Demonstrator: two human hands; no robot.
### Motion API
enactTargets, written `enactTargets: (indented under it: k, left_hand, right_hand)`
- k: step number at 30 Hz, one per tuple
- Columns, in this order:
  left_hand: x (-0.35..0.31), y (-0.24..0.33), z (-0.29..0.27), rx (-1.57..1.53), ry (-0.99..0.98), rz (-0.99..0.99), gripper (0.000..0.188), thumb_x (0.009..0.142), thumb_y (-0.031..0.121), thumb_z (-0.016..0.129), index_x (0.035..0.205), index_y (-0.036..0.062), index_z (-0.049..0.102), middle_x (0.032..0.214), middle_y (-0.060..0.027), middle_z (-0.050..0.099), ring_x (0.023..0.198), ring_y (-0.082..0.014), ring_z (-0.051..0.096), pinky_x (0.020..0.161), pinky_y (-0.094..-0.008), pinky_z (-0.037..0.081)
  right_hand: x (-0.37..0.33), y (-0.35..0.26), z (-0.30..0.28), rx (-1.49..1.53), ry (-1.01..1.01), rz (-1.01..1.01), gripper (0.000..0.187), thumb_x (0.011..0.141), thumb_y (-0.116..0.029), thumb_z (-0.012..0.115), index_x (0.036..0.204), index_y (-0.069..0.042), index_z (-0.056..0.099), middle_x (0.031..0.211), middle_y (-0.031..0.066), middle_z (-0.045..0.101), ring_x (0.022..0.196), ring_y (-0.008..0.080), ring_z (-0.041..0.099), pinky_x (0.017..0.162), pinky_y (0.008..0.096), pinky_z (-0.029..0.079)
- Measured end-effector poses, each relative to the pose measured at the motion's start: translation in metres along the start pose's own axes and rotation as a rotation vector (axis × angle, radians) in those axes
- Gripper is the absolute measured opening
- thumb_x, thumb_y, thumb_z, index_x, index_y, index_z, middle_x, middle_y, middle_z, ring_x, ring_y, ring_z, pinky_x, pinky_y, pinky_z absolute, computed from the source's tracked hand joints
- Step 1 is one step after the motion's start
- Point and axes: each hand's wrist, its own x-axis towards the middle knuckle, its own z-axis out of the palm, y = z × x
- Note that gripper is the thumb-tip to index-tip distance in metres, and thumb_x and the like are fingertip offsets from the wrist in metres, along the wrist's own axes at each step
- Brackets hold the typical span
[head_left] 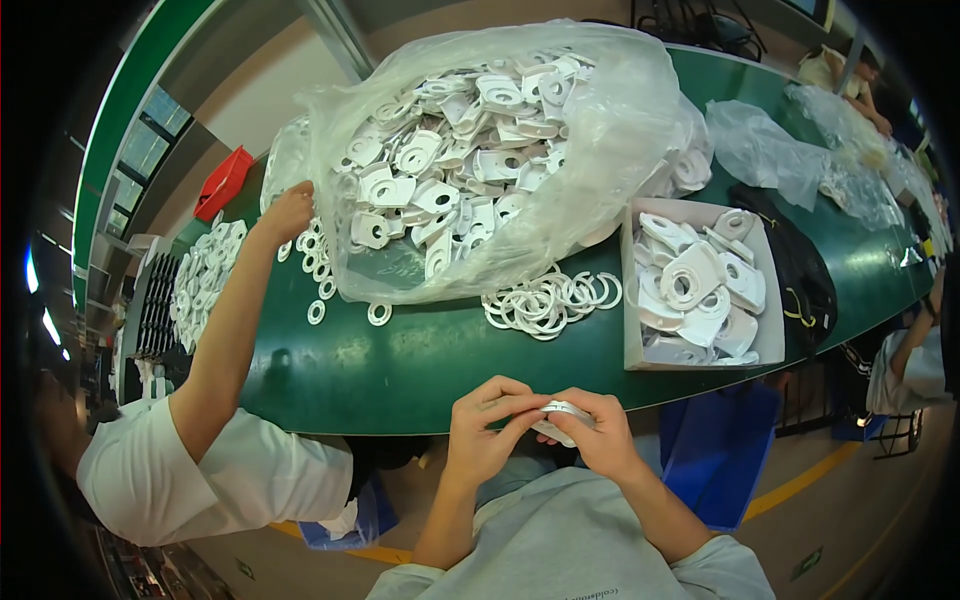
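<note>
Just off the near edge of the green table (pixel 400 350), my left hand (pixel 490 425) and my right hand (pixel 598 432) meet around a small white plastic part (pixel 568 412). Fingers of both hands pinch it, and they cover much of its shape. On the table beyond lies a loose heap of white plastic rings (pixel 545 305). Behind that, a large clear plastic bag (pixel 620 120) gapes around many white plastic parts (pixel 440 195) with round holes. To the right, an open white box (pixel 633 290) holds similar white parts (pixel 692 280).
On the left a co-worker's arm (pixel 235 310) reaches over the table beside scattered rings (pixel 320 265). A pile of white parts (pixel 210 270) and a red bin (pixel 222 182) lie there. A black bag (pixel 795 265) borders the box. Blue bins (pixel 722 450) stand below the table.
</note>
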Motion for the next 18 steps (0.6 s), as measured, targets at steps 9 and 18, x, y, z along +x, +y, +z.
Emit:
enactTargets:
  k: [9, 18]
  left_hand:
    - [-0.007, -0.005, -0.003, -0.147, -0.058, -0.123, 0.021, 0.075, -0.005, 0.069, 0.094, 0.0018, 0.071, 0.086, -0.0067, 0.063, 0.074, -0.0137, 0.061, 0.064, -0.0231, 0.048]
    - [-0.013, -0.008, -0.003, -0.21, -0.066, -0.188, 0.022, 0.075, -0.01, 0.068, 0.095, -0.0023, 0.071, 0.089, -0.0093, 0.063, 0.078, -0.0138, 0.061, 0.068, -0.0229, 0.048]
  right_hand:
    - [-0.001, 0.003, -0.005, 0.053, -0.08, 0.071, 0.017, 0.09, -0.008, 0.057, 0.096, 0.005, 0.064, 0.083, 0.0066, 0.066, 0.075, 0.0093, 0.06, 0.068, 0.0234, 0.049]
    - [0.001, 0.016, -0.008, 0.121, -0.083, 0.156, 0.018, 0.09, -0.01, 0.056, 0.091, 0.005, 0.065, 0.082, 0.007, 0.066, 0.074, 0.0108, 0.061, 0.067, 0.0232, 0.048]
